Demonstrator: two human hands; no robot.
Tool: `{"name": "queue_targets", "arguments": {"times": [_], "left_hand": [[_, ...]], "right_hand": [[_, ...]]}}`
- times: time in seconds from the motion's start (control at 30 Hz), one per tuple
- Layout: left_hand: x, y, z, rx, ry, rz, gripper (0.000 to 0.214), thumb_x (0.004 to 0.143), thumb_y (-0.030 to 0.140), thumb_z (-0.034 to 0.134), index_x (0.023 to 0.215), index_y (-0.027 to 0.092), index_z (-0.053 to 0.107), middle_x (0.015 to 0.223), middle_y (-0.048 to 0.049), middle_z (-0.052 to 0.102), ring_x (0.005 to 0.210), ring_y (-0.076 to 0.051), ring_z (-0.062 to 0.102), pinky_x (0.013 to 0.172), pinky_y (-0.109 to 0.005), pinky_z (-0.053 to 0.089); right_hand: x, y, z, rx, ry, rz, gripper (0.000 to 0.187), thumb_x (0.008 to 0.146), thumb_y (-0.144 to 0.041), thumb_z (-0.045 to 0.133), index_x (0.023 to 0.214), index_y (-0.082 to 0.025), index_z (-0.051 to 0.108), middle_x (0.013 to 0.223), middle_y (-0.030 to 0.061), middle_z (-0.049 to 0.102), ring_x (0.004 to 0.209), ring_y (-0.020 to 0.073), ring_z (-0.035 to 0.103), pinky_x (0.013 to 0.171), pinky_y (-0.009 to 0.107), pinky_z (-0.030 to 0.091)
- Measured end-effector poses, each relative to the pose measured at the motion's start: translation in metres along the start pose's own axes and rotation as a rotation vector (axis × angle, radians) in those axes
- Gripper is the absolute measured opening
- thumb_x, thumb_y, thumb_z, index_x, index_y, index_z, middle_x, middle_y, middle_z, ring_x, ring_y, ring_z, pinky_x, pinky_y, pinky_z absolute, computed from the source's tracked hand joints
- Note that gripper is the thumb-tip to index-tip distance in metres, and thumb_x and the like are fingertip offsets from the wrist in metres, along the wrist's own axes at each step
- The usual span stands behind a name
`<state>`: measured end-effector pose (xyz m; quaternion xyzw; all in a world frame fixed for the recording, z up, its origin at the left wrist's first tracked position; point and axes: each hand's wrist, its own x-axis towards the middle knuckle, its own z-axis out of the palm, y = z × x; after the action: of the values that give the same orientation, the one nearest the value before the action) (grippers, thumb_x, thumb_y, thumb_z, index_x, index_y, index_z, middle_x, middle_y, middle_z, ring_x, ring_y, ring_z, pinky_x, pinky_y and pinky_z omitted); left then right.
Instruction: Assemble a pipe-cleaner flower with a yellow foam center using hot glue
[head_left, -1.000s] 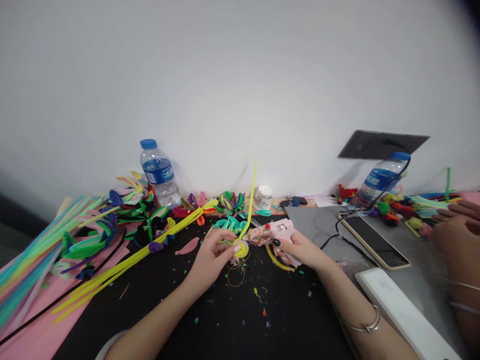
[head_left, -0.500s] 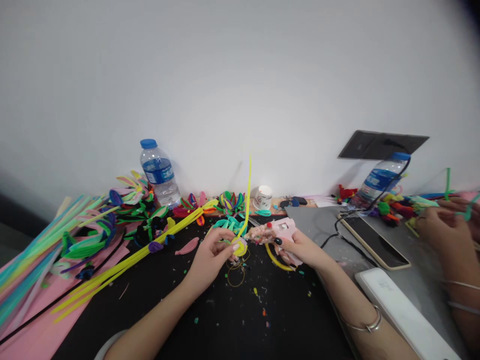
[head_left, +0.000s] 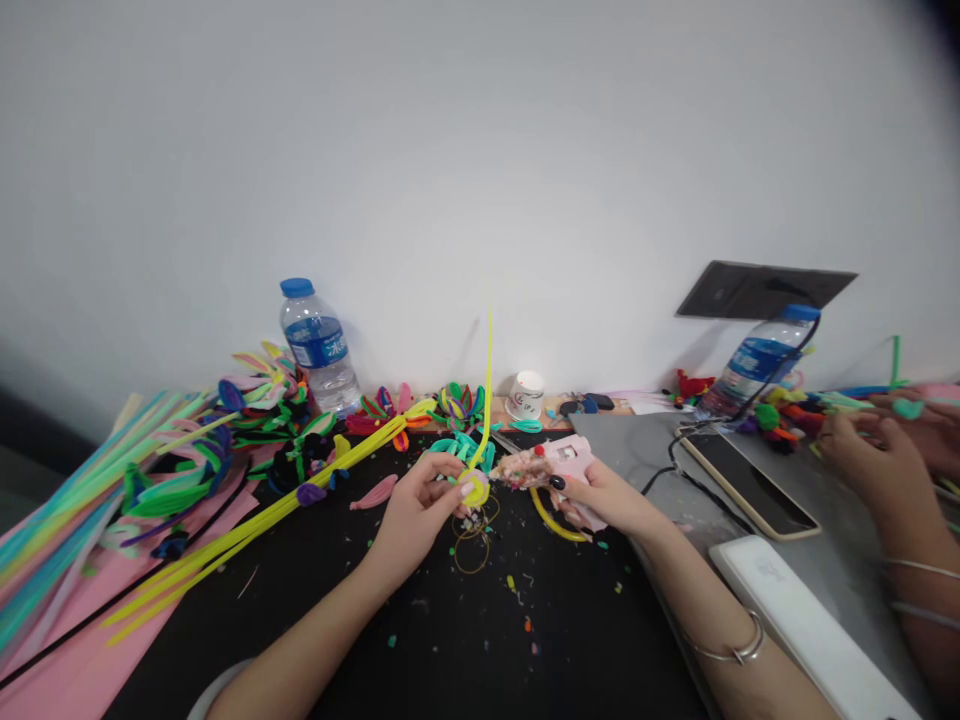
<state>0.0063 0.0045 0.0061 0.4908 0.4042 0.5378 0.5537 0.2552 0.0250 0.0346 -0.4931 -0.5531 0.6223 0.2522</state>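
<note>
My left hand (head_left: 420, 508) pinches a small yellow coiled pipe-cleaner disc (head_left: 475, 489), whose free yellow end (head_left: 487, 390) stands almost straight up. My right hand (head_left: 600, 497) grips a pink hot glue gun (head_left: 559, 462), its crusted nozzle pointing left and touching the coil. Both hands hover just above the black mat (head_left: 420, 640), over thin wire rings (head_left: 474, 545) and coloured crumbs.
Bundles of long pipe cleaners (head_left: 112, 470) and pink paper lie at left. Two water bottles (head_left: 319, 345) (head_left: 757, 365), finished pipe-cleaner flowers (head_left: 461, 403) and a small white cup (head_left: 526, 394) stand along the wall. A phone (head_left: 750, 485), a white power bank (head_left: 810, 630) and another person's hands (head_left: 877, 460) are at right.
The upright yellow end has swung from leaning right to nearly vertical as my left hand turned the coil. The other person's hands at right shifted leftwards.
</note>
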Motion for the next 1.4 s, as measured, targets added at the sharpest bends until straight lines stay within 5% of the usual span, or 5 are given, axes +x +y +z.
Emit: {"name": "queue_targets", "arguments": {"times": [1.4], "left_hand": [[-0.0027, -0.0013, 0.0004, 0.072, -0.048, -0.013, 0.021, 0.070, 0.028, 0.071, 0.084, 0.018, 0.059, 0.088, 0.0003, 0.057, 0.054, -0.009, 0.060, 0.054, -0.026, 0.053]], "right_hand": [[0.0039, 0.0093, -0.0023, -0.003, -0.013, -0.035, 0.051, 0.066, -0.063, 0.069, 0.071, -0.016, 0.050, 0.052, -0.0050, 0.049, 0.040, 0.0055, 0.042, 0.038, 0.018, 0.033]]}}
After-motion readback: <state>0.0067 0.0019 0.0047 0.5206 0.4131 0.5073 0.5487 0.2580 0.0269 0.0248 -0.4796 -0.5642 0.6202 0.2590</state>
